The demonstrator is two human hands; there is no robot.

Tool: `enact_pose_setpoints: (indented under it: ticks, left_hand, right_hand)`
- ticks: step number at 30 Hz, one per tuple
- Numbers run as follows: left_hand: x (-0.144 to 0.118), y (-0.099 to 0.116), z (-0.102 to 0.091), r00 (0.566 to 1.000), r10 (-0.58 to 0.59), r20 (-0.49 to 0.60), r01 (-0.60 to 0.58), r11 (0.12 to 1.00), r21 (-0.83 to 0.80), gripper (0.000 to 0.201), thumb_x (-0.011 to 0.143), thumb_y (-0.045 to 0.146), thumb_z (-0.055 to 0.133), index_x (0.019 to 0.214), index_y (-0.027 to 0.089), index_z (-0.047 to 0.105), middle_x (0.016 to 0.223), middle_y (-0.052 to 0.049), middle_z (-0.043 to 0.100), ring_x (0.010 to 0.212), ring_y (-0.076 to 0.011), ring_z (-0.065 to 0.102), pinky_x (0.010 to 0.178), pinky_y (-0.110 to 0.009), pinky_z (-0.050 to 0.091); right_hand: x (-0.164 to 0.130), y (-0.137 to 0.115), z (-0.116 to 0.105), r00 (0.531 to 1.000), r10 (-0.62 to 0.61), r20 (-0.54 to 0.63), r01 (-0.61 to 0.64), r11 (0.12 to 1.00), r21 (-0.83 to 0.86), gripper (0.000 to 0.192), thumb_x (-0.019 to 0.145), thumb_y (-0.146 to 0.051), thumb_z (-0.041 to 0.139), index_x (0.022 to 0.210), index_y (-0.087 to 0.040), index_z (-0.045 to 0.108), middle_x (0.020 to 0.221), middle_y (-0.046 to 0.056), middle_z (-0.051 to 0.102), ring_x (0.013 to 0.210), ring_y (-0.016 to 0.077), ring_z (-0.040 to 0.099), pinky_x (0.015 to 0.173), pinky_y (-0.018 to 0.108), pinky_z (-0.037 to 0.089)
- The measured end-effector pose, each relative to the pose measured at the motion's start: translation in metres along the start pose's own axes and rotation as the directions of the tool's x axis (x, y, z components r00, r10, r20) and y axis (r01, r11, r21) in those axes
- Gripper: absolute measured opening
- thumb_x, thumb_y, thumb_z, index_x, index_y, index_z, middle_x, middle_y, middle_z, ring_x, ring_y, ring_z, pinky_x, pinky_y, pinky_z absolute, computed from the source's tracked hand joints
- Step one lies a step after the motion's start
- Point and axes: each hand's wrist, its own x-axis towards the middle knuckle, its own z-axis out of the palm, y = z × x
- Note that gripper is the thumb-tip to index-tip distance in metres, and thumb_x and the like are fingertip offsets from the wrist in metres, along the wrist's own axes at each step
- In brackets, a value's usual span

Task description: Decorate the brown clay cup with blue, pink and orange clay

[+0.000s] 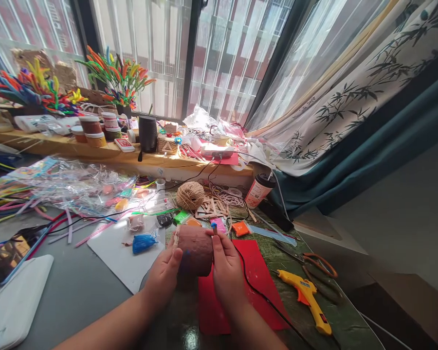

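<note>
Both hands hold a brown cylinder (195, 249) that looks coated in clay, lying on its side above the table. My left hand (164, 274) is closed around its left end, where a pale, rough rim shows. At the right end, my right hand (228, 267) pinches a short brown stick-like piece with a blue tip (214, 226). Whether this piece is fixed to the cylinder I cannot tell. A dark blue smudge marks the cylinder's lower left. Behind it lie an orange clay packet (241, 228) and a blue clay bag (144, 242).
A yellow glue gun (306, 296) and scissors (319, 265) lie at the right. Under my right hand is red sheet (257, 272); white paper (113, 248) is at left. Beyond are a twine ball (190, 196), a paper cup (260, 191) and a black cable (263, 291).
</note>
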Motion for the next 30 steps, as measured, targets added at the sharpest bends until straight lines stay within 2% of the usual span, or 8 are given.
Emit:
enact_pose_setpoints:
  ticks: [5,8,10,13,19,22,25,30]
  left_hand:
    - [0.007,0.009,-0.002,0.997,-0.026,-0.066,0.029,0.998,0.051,0.072,0.101,0.081,0.045,0.109,0.02,0.084,0.107,-0.01,0.086,0.113,-0.0365,0.076,0.104,-0.046,0.06]
    - [0.009,0.016,-0.001,0.997,-0.032,-0.069,0.032,0.999,0.007,0.074,0.099,0.084,0.046,0.112,0.02,0.083,0.115,-0.009,0.085,0.116,-0.0352,0.075,0.109,-0.045,0.057]
    - [0.01,0.017,0.0,0.994,-0.047,-0.094,0.045,0.999,-0.032,0.076,0.097,0.086,0.046,0.114,0.021,0.082,0.117,-0.009,0.085,0.117,-0.0346,0.074,0.108,-0.045,0.058]
    - [0.007,0.013,0.001,0.991,-0.057,-0.118,0.053,0.998,-0.036,0.077,0.096,0.088,0.044,0.111,0.022,0.081,0.111,-0.009,0.085,0.111,-0.0331,0.075,0.103,-0.043,0.059]
    - [-0.002,0.004,0.003,0.992,-0.063,-0.106,0.066,0.998,0.023,0.065,0.099,0.083,0.046,0.089,0.024,0.071,0.08,-0.003,0.074,0.079,-0.0254,0.068,0.082,-0.038,0.059]
    - [-0.001,0.007,0.003,0.996,-0.02,-0.088,0.022,1.0,0.02,0.065,0.096,0.086,0.05,0.095,0.024,0.072,0.091,-0.006,0.076,0.094,-0.0282,0.071,0.097,-0.04,0.057]
    - [-0.001,0.009,0.004,0.999,0.011,-0.036,-0.011,1.0,-0.001,0.061,0.095,0.08,0.058,0.112,0.023,0.073,0.107,-0.009,0.078,0.11,-0.031,0.07,0.108,-0.043,0.053]
    - [-0.004,0.005,0.004,0.998,-0.062,-0.001,0.061,0.998,-0.02,0.047,0.095,0.069,0.067,0.105,0.023,0.072,0.089,-0.004,0.075,0.089,-0.0265,0.069,0.085,-0.038,0.057]
  right_hand:
    - [0.003,-0.02,-0.016,0.992,-0.115,-0.048,0.112,0.992,-0.065,0.04,0.09,-0.063,0.079,0.106,-0.027,0.08,0.086,0.005,0.074,0.082,0.0258,0.064,0.072,0.036,0.052]
    - [-0.016,-0.029,-0.022,0.987,-0.045,0.154,0.071,0.983,-0.169,0.039,0.093,-0.063,0.077,0.104,-0.025,0.079,0.076,0.002,0.065,0.066,0.0196,0.052,0.062,0.033,0.044]
    - [-0.029,-0.029,-0.022,0.948,0.041,0.315,0.056,0.954,-0.294,0.041,0.097,-0.063,0.071,0.093,-0.023,0.077,0.069,0.0,0.058,0.061,0.0171,0.045,0.057,0.031,0.037]
    - [-0.04,-0.023,-0.015,0.907,0.172,0.384,-0.02,0.929,-0.369,0.048,0.096,-0.068,0.068,0.084,-0.022,0.071,0.062,-0.003,0.05,0.057,0.0155,0.042,0.053,0.029,0.03]
    - [-0.041,-0.007,0.004,0.886,0.292,0.36,-0.257,0.956,-0.142,0.056,0.085,-0.078,0.074,0.083,-0.023,0.064,0.051,-0.011,0.04,0.047,0.0109,0.03,0.045,0.025,0.021]
    - [-0.04,-0.004,0.005,0.894,0.289,0.343,-0.269,0.957,-0.107,0.057,0.081,-0.077,0.079,0.08,-0.022,0.064,0.051,-0.011,0.038,0.046,0.0093,0.027,0.045,0.024,0.019]
    - [-0.039,-0.005,0.004,0.865,0.347,0.362,-0.34,0.937,-0.083,0.06,0.076,-0.08,0.081,0.076,-0.023,0.062,0.046,-0.013,0.036,0.043,0.0086,0.024,0.044,0.023,0.016]
    - [-0.039,-0.009,0.007,0.83,0.395,0.394,-0.412,0.91,-0.045,0.065,0.069,-0.083,0.084,0.074,-0.023,0.061,0.042,-0.013,0.035,0.041,0.0077,0.021,0.042,0.022,0.012]
